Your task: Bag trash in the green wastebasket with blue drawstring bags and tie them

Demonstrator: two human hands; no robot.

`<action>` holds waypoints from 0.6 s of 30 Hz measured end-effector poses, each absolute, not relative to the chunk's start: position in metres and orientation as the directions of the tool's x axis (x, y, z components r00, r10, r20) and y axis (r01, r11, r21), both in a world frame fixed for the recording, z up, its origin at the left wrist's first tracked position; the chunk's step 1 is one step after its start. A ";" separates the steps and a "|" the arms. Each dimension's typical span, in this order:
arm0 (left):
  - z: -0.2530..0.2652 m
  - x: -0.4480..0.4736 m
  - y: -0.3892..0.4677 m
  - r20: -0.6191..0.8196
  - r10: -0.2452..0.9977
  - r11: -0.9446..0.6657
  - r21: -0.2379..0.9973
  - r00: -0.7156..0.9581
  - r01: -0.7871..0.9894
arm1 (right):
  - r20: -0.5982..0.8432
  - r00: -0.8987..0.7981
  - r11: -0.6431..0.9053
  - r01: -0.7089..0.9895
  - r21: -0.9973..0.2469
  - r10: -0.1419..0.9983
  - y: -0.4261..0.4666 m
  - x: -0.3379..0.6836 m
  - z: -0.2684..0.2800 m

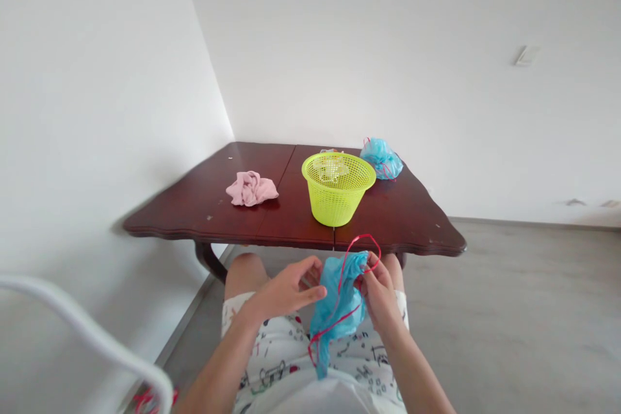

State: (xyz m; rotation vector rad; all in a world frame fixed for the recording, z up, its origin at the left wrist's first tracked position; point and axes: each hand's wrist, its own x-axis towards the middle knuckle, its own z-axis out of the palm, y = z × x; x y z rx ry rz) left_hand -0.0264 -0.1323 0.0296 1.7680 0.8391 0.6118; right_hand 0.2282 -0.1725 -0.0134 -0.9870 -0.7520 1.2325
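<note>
A thin blue plastic bag (342, 304) with a red drawstring hangs over my lap, in front of the table edge. My right hand (381, 294) pinches its gathered upper edge, and a loop of the red string stands up above the fingers. Just left of the bag is my left hand (294, 288), its thumb and fingers apart and curved toward the plastic. No part of the bag shows between those fingers. Beyond the hands, a yellow-green mesh basket (336, 204) stands upright on the table.
On the dark red wooden table (233, 223) lie a crumpled pink cloth (251, 189) at left and a bundled blue bag with red strings (381, 158) at the back right. A white curved tube (92, 336) crosses the lower left. Red strings (148, 399) lie at the bottom left.
</note>
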 end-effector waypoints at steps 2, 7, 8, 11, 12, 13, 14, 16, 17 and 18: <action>0.029 -0.008 -0.135 0.023 0.779 -0.210 0.951 0.626 0.227 | -0.039 0.141 0.022 -0.408 -0.913 0.989 -0.170 0.222 -0.011; 0.017 0.003 -0.124 0.025 0.877 -0.112 0.982 0.479 0.154 | -0.009 0.065 0.028 -0.542 -0.840 0.998 -0.166 0.224 -0.004; 0.015 0.000 -0.121 0.020 0.887 -0.092 0.987 0.462 0.135 | 0.000 0.064 0.035 -0.548 -0.836 0.998 -0.168 0.225 -0.004; 0.012 -0.006 -0.119 -0.020 0.893 -0.019 0.996 0.450 0.082 | 0.017 0.094 0.059 -0.457 -0.888 0.995 -0.174 0.222 -0.009; 0.013 -0.006 -0.120 -0.037 0.896 0.006 0.997 0.443 0.071 | 0.018 0.097 0.056 -0.407 -0.912 0.995 -0.176 0.219 -0.011; 0.014 -0.006 -0.122 -0.051 0.901 0.025 0.998 0.430 0.065 | 0.015 0.091 0.047 -0.362 -0.931 0.996 -0.178 0.216 -0.014; 0.016 -0.006 -0.124 -0.058 0.908 0.035 0.997 0.416 0.063 | 0.008 0.082 0.035 -0.327 -0.944 0.997 -0.179 0.212 -0.017; 0.018 -0.006 -0.126 -0.036 0.920 0.014 0.998 0.390 0.060 | -0.012 0.075 0.010 -0.282 -0.959 0.997 -0.179 0.207 -0.021; 0.018 -0.007 -0.126 -0.010 0.928 -0.009 0.999 0.372 0.049 | -0.019 0.087 0.004 -0.264 -0.965 0.996 -0.178 0.207 -0.023; 0.017 -0.008 -0.125 0.017 0.939 -0.028 0.999 0.343 0.029 | -0.022 0.113 0.006 -0.243 -0.970 0.993 -0.176 0.208 -0.025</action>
